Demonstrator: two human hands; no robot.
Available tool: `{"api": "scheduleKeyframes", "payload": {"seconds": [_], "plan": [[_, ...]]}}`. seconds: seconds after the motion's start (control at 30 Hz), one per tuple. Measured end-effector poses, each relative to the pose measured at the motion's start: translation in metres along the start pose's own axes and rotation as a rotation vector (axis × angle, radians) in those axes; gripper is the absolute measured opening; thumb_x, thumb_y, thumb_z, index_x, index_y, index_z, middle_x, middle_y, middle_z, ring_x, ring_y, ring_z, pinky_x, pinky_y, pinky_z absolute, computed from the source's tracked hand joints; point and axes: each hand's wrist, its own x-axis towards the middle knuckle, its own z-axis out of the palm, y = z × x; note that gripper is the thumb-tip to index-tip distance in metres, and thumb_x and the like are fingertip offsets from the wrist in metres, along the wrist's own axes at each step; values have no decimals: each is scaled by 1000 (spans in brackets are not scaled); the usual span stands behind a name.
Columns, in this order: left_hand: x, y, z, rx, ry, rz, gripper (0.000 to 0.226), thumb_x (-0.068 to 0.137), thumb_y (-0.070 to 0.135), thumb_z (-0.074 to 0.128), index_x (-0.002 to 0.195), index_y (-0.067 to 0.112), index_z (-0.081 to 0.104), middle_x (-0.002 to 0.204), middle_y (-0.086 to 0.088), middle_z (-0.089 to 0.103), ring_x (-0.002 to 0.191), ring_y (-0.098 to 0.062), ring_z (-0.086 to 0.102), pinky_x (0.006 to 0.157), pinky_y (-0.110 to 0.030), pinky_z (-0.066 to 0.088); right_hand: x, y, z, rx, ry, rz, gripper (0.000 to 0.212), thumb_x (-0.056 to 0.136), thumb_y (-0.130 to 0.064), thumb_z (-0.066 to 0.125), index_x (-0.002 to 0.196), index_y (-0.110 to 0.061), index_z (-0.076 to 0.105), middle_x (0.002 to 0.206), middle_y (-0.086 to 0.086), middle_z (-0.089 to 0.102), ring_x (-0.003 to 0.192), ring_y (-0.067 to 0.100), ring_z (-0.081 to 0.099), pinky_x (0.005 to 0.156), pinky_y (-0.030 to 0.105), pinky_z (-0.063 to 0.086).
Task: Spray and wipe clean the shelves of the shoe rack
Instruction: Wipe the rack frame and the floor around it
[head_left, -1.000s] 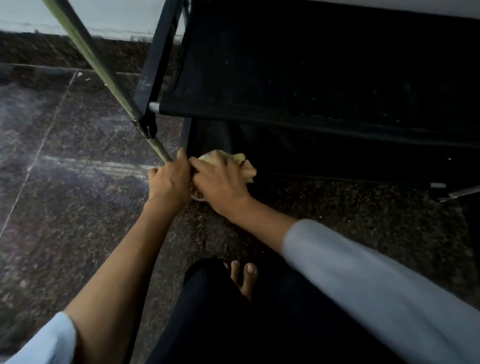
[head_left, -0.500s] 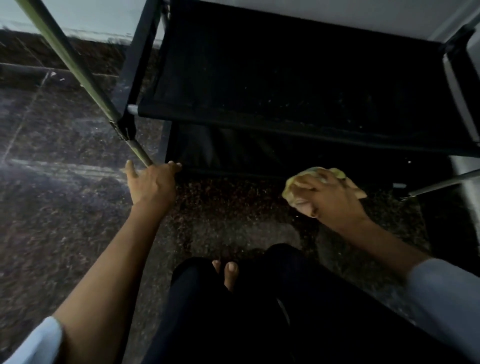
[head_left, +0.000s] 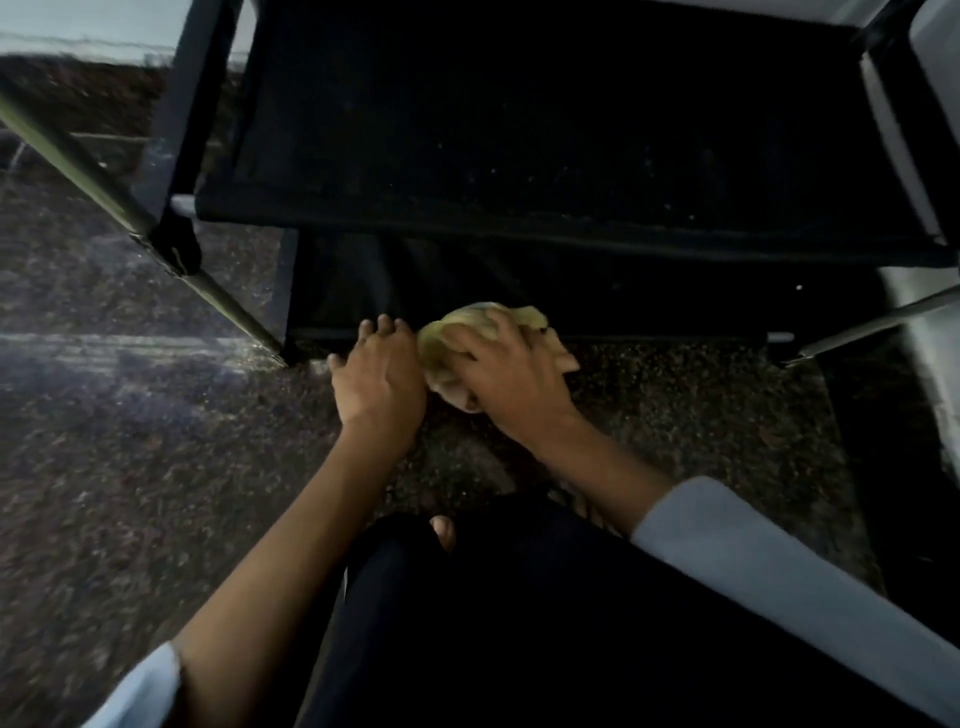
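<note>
Two hands low at front edge of shoe rack (head_left: 519, 228), bottom shelf (head_left: 597, 291) level. Right hand (head_left: 511, 371) clenched round bunched yellow cloth (head_left: 467, 325), pressing it against front lip of bottom shelf, just above floor (head_left: 156, 467). Left hand (head_left: 376, 382) released, fingers straight, fingertips touching same shelf edge, just beside cloth on its left. Upper shelf (head_left: 519, 130) dark fabric, speckled with pale dust. Rack's left front leg (head_left: 208, 286) slanting down to floor left of hands. Dark trousers (head_left: 519, 623) and bare toe (head_left: 444, 530) at bottom of view. No spray bottle visible.
</note>
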Motion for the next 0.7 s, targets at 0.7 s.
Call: {"api": "scheduleKeyframes", "payload": {"seconds": [0.7], "plan": [[-4, 67, 21, 116, -199, 385, 69, 97, 30, 41, 151, 11, 1, 159, -7, -2, 146, -24, -1, 117, -36, 3, -36, 45, 6, 262, -45, 322, 43, 97, -31, 42, 139, -38, 42, 146, -13, 37, 132, 28, 34, 96, 42, 39]]}}
